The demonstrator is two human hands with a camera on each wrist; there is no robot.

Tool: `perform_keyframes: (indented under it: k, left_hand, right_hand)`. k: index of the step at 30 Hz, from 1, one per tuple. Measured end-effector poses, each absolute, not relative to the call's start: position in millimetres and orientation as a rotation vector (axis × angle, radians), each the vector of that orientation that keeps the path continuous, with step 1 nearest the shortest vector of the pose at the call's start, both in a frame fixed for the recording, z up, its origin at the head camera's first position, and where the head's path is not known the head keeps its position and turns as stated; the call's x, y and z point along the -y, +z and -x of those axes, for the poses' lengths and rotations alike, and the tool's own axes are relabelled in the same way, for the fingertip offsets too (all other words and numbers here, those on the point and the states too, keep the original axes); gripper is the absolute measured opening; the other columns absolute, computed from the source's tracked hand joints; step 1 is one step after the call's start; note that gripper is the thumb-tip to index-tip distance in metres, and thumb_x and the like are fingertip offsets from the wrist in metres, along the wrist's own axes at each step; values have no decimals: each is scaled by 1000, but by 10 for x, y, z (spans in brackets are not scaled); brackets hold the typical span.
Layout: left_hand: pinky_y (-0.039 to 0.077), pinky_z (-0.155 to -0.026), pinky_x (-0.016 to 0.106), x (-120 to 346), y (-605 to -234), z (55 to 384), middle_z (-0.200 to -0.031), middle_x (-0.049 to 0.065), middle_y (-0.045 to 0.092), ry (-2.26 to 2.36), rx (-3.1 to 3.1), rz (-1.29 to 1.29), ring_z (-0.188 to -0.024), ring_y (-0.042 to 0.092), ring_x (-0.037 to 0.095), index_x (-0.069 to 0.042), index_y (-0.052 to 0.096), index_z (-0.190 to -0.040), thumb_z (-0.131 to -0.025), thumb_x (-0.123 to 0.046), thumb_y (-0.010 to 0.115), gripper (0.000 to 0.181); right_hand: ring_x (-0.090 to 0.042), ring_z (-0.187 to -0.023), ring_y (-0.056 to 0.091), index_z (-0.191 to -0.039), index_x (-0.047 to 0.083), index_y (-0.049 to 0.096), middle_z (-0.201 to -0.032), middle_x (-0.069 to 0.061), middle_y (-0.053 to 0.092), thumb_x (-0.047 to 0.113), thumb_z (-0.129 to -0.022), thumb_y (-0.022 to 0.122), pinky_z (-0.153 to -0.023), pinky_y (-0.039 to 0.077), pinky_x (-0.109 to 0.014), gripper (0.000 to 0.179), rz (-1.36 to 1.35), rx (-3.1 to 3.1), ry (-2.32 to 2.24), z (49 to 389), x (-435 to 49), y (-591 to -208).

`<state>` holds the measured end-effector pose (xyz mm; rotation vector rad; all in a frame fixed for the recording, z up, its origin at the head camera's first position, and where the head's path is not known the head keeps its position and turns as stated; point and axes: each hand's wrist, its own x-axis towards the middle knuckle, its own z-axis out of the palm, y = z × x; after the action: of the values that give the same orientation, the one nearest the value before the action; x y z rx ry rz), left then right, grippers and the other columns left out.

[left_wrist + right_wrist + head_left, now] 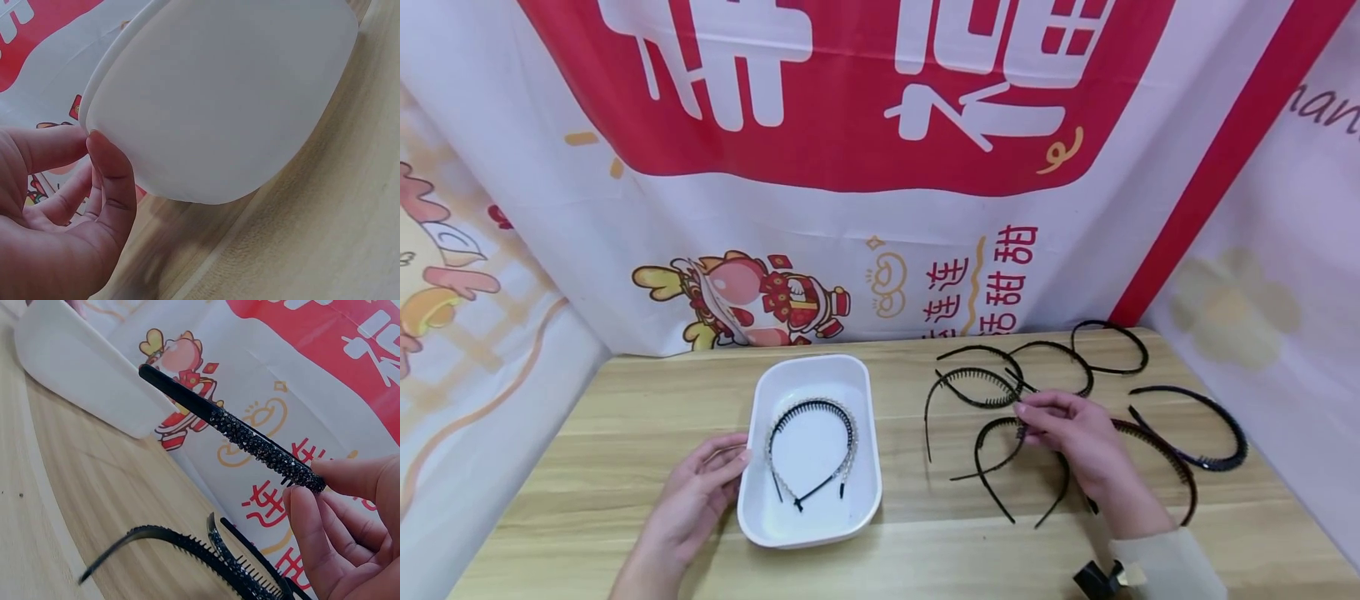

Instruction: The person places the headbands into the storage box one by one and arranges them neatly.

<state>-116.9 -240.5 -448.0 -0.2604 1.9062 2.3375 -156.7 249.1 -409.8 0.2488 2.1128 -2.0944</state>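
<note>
A white plastic tub (871, 467) stands on the table, holding a black toothed headband (815, 403) and a pale beaded headband (855, 442). At its left side my left hand (696, 492) pinches the rim between thumb and finger, also visible in the left wrist view. To the right, my right hand (1078, 437) pinches a black glittery headband (262, 447) between thumb and fingertips. In the right wrist view it is raised off the table, one smooth end pointing toward the tub. Beneath it lies another black toothed headband (169, 535).
Several dark headbands lie loosely on the right of the wooden table (647, 400), including a thick black one (1236, 433) and a brown toothed one (1187, 479). A printed cloth (842, 179) hangs behind the table.
</note>
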Motion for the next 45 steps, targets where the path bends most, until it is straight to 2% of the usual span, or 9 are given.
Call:
perform_keyframes:
  k: [6,17,22,33,45]
  left_hand:
    - [62,-86,25,2392,-4505,1164,-105,-6,81,2346,-1901,260,-98,74,7,-23,74,-113,-104,-1,63,27]
    - [63,-88,25,2410,-4515,1151,-104,-6,80,2352,-1904,265,-99,74,7,-25,76,-113,-104,-1,63,29]
    - [62,-88,25,2408,-4495,1155,-102,-6,79,2341,-1904,290,-98,74,7,-25,75,-113,-104,-2,63,28]
    - [63,-88,26,2412,-4499,1166,-102,-6,80,2350,-1903,286,-97,74,7,-24,76,-113,-104,-1,64,28]
    - [62,-87,26,2416,-4465,1164,-103,-7,79,2337,-1893,327,-97,73,8,-24,75,-115,-104,-3,65,26]
  right_hand:
    - [-10,-89,74,-111,13,75,-100,7,79,15,-96,82,-82,66,-26,16,-243,-2095,-2094,1593,-2424,-4087]
    - [-11,-86,73,-118,7,72,-101,4,77,17,-96,82,-85,66,-30,26,-217,-2102,-2054,1648,-2219,-4064]
    - [-12,-90,73,-122,4,70,-104,3,76,17,-97,81,-85,66,-28,31,-199,-2104,-2044,1670,-2135,-4061]
    - [-13,-83,74,-120,1,71,-99,1,77,15,-96,82,-82,66,-29,29,-184,-2074,-2053,1715,-1974,-4114]
    - [-13,-84,72,-122,-1,69,-102,-2,77,14,-96,82,-82,66,-27,32,-135,-2041,-2046,1782,-1746,-4080]
